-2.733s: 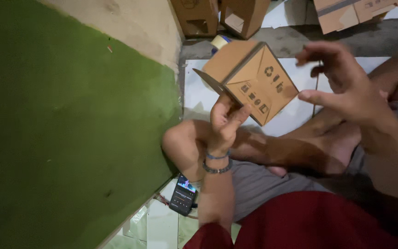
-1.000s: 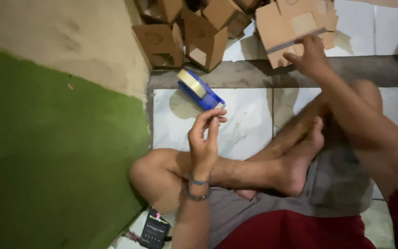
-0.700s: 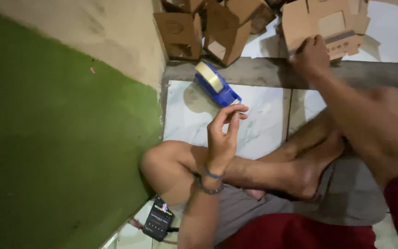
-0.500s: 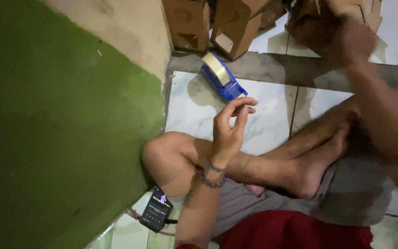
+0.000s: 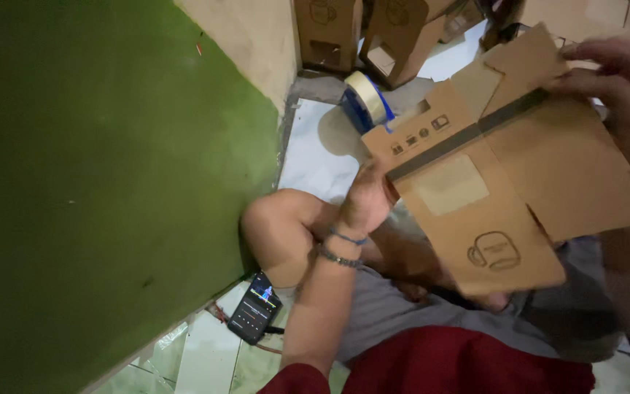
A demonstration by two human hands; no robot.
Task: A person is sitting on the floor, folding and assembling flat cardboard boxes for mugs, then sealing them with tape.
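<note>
A flattened cardboard box [image 5: 504, 168] is held up over the person's lap, right of the green wall [image 5: 96, 190]. The left hand [image 5: 366, 201] pinches its near-left edge; the right hand [image 5: 621, 87] grips its far-right corner. A tape dispenser [image 5: 367, 102] lies on the floor beyond.

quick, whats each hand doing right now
Left hand: closed on the lower left edge of the flattened cardboard box.
Right hand: gripping the same box at its upper right edge.
</note>
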